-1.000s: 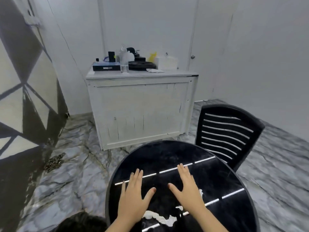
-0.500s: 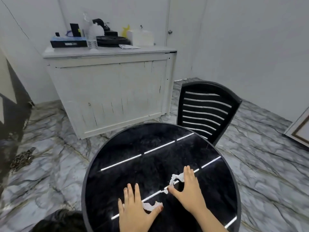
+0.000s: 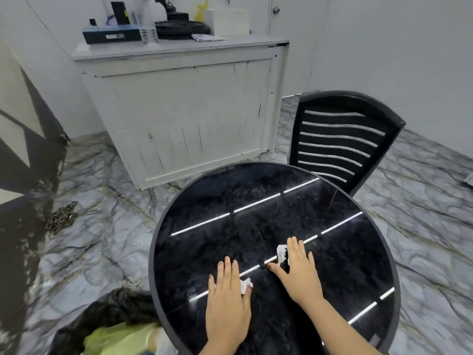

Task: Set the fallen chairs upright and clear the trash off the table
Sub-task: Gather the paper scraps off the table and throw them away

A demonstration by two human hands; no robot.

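A round black glossy table fills the lower middle of the head view. My left hand lies flat on it, fingers straight, with a small white paper scrap showing by its thumb side. My right hand also lies flat on the top, thumb spread out. Another crumpled white paper scrap sits against its index finger. A black slatted chair stands upright at the table's far right edge.
An open black trash bag with yellow-green contents lies on the marble floor left of the table. A white cabinet with bottles and boxes on top stands behind. A chain lies by the left wall.
Both hands slid over the table top, dragging the white scraps with them; the long scrap near my left hand is now a small wad. The view tilted down and shifted left.
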